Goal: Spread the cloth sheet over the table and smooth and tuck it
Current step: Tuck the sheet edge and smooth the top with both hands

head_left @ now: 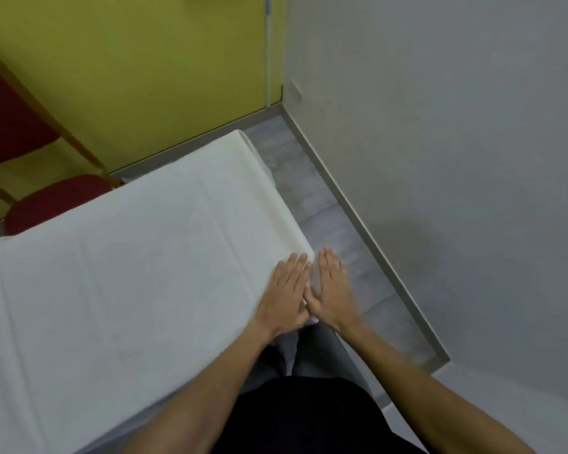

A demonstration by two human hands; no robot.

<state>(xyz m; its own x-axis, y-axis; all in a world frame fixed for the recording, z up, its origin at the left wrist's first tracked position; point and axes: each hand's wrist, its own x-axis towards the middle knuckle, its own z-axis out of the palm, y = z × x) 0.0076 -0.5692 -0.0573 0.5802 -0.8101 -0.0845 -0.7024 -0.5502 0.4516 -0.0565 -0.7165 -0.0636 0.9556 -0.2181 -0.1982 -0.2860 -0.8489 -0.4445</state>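
The cloth sheet [128,273] lies under the flat, straight-fingered left hand [286,296] and right hand [333,290] at its corner.

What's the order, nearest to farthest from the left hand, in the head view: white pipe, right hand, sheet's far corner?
1. right hand: right beside the left hand, at the near corner of the cloth sheet.
2. far corner of the sheet: up along its right edge.
3. white pipe: beyond that corner, where the two walls meet.
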